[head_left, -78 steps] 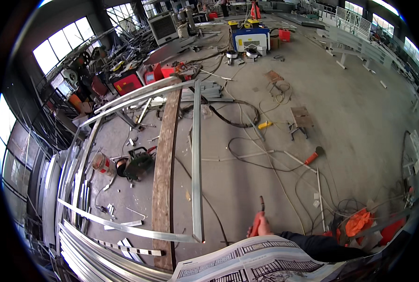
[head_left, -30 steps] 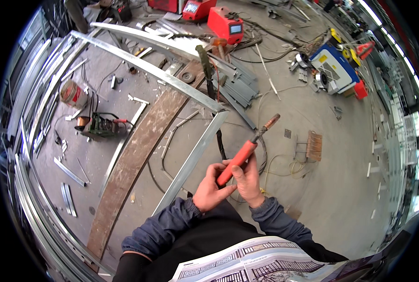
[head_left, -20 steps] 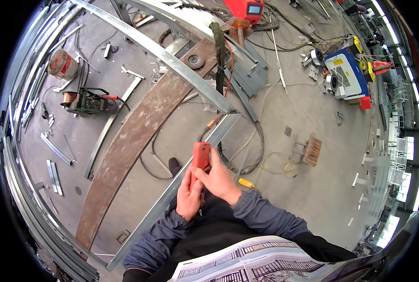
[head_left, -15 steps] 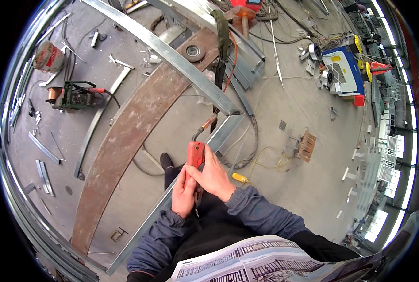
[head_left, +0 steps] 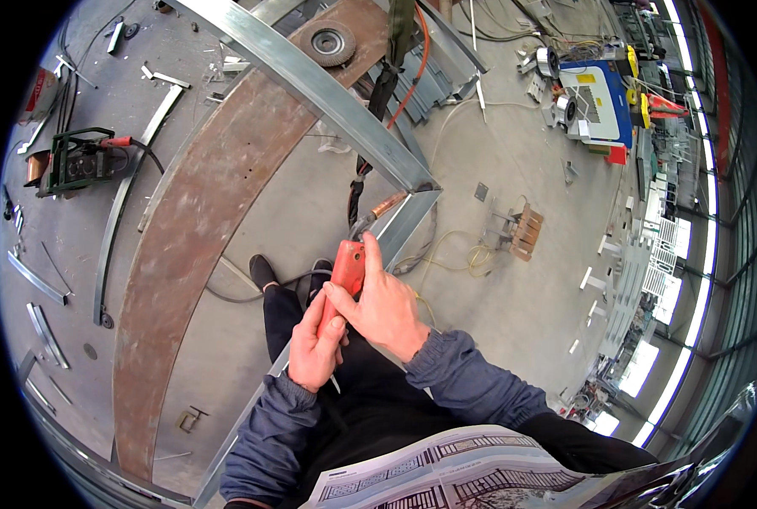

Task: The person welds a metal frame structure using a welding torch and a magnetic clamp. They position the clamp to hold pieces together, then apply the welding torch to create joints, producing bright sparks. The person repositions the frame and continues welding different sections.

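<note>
Both hands are closed around the red handle of a welding torch (head_left: 347,270), whose bent neck leads to a copper-coloured nozzle (head_left: 388,204). My left hand (head_left: 313,355) grips the lower part of the handle. My right hand (head_left: 384,312) wraps its upper part, with the index finger stretched up along it towards the neck. The nozzle appears close to the corner of a galvanized steel frame (head_left: 414,185); I cannot tell whether it touches. One frame bar runs towards my body under the hands. A printed sheet (head_left: 446,471) lies across the lower edge.
A curved rusty steel plate (head_left: 217,178) sweeps along the left, with a small wheel (head_left: 327,42) at its top. A wire feeder (head_left: 77,161) and metal offcuts lie on the floor. A blue-and-white machine (head_left: 597,102), a brown slotted block (head_left: 527,232) and yellow cable (head_left: 472,254) are at right.
The view has shifted, and the plate and floor items sit further left. The torch handle leans more to the right at its top. My right index finger is now extended along it. Two shoes show.
</note>
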Demonstrator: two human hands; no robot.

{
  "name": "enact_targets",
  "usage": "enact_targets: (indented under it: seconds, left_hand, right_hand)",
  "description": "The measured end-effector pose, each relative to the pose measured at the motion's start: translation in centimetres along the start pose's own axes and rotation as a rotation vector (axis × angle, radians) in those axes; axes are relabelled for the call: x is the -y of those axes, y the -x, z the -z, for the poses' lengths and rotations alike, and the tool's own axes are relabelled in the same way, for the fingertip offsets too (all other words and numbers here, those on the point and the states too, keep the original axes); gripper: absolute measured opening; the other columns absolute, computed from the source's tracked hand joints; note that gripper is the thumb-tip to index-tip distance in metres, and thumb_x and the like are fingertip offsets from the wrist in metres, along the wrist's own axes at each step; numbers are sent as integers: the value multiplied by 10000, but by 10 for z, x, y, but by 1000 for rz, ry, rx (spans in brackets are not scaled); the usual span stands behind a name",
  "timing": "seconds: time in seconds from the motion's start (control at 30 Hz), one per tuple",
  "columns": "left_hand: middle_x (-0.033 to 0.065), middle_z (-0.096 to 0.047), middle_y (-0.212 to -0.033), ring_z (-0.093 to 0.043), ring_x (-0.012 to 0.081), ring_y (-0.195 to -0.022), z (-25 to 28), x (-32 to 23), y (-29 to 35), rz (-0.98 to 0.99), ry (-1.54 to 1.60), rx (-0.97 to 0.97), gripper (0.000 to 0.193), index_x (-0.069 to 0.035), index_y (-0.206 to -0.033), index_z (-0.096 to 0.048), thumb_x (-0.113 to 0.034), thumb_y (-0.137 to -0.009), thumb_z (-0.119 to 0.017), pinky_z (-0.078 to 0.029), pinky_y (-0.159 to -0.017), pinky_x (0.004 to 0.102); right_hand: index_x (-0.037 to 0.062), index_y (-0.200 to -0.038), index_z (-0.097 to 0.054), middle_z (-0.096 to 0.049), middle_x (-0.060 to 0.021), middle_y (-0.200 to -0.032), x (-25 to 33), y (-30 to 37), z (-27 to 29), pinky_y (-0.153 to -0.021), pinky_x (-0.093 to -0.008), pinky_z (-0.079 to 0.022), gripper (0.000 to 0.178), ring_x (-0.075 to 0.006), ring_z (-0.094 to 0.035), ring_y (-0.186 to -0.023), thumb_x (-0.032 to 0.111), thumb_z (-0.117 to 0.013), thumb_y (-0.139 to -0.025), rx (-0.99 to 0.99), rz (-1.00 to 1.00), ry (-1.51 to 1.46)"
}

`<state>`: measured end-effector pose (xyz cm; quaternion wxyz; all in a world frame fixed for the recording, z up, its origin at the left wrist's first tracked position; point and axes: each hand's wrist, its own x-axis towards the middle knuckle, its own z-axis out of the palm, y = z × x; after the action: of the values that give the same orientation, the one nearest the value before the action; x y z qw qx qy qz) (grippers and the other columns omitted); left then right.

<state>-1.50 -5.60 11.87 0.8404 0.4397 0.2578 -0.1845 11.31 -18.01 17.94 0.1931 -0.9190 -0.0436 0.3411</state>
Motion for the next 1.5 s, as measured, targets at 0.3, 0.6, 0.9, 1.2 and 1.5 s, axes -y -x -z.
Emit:
enact_targets:
  seconds: [0.3,0.6,0.9,1.2,1.5]
  left_hand:
    - [7,-660,-905,-569,44,-675,6,8,-9,-3,68,50,691,-28,-1716,-390,-328,-1144,-635,-466,-535,209]
    - [13,-667,-917,-585,48,-688,7,6,-11,13,55,30,680,-27,-1714,-397,-307,-1139,-630,-471,-531,214]
    - [6,-668,-1004,-604,69,-761,8,2,-14,53,113,36,683,-27,-1726,-373,-267,-1140,-629,-479,-585,214]
    - [1,-667,-988,-606,49,-740,11,2,-15,80,89,33,701,-42,-1728,-376,-335,-1143,-628,-459,-540,205]
    - [8,-666,-932,-590,52,-681,11,3,-15,71,74,31,674,-37,-1717,-397,-307,-1140,-618,-467,-529,213]
  right_hand:
    - [-58,-1687,-232,-771,-307,-972,-9,-5,-12,-732,-533,-613,1102,-485,-782,-860,604,-759,-979,-51,-45,-65]
    - [-87,-1683,-232,-753,-342,-1129,-14,-6,-25,-876,-513,-618,1089,-498,-780,-986,475,-825,-962,-186,26,-209]
    - [-69,-1698,-190,-676,-356,-1346,-10,-11,-19,-948,-528,-598,1108,-512,-741,-1129,522,-786,-976,-112,-38,-162]
    - [-70,-1708,-202,-656,-370,-1409,-2,-13,-17,-982,-523,-593,1108,-515,-739,-1146,527,-779,-973,-65,-101,-177]
    - [-69,-1697,-217,-715,-367,-1279,-4,-13,-17,-908,-551,-605,1111,-520,-756,-1064,538,-784,-958,-38,-127,-164]
